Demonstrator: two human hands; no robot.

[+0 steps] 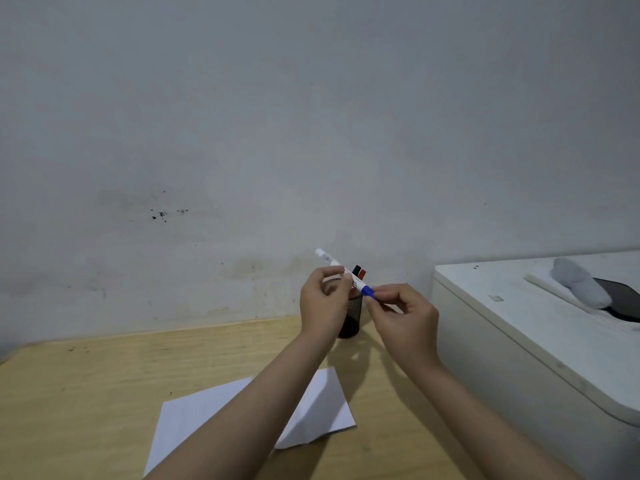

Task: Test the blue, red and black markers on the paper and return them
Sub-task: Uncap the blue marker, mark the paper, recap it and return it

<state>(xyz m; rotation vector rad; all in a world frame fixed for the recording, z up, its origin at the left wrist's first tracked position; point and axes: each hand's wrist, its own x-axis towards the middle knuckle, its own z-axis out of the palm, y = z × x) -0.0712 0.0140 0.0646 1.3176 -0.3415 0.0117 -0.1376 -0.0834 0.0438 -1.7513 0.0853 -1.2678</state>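
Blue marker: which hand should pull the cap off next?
Right. The right hand already pinches the blue cap, while the left hand grips the blue marker by its white barrel, likely steadying it above the paper.

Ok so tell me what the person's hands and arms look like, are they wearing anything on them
Both arms are bare up to the bottom edge of the picture: no sleeves show. The left hand and right hand wear no gloves, and no rings, watch or bracelets are visible. Fingernails look short and unpainted, though they are small in this view.

3 markers (346,271), 1 paper sheet (322,407), 1 mesh holder (351,317), 2 hands (322,299).
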